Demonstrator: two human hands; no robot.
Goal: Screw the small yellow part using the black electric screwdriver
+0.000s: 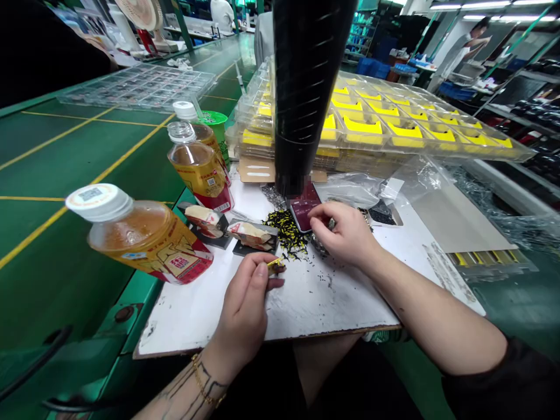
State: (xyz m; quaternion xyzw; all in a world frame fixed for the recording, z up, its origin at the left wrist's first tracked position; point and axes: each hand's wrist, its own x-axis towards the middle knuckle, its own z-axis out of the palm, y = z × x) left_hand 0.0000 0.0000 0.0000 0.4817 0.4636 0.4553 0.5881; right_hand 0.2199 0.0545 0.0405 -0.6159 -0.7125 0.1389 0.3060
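My left hand [247, 297] pinches a small yellow plastic part [275, 262] between thumb and fingertips, low over the front of a white board [280, 315]. Dark bits show beside the part, too small to name. My right hand [343, 233] is above the board with its fingers curled, next to a phone [305, 207] and over small metallic pieces that it partly covers. Whatever its fingertips hold is hidden. Between the hands lies a loose heap of tiny black and yellow pieces [286, 230]. Two dark blocks wrapped in tape [251, 234] sit left of the heap.
Drink bottles [149, 239] and a green cup [216, 125] line the board's left side. A black cylinder [308, 87] hangs in front. Behind it are stacked clear trays with yellow parts [406, 134]. Plastic bags [350, 189] lie at the back right. A fan [142, 17] and other people are farther off.
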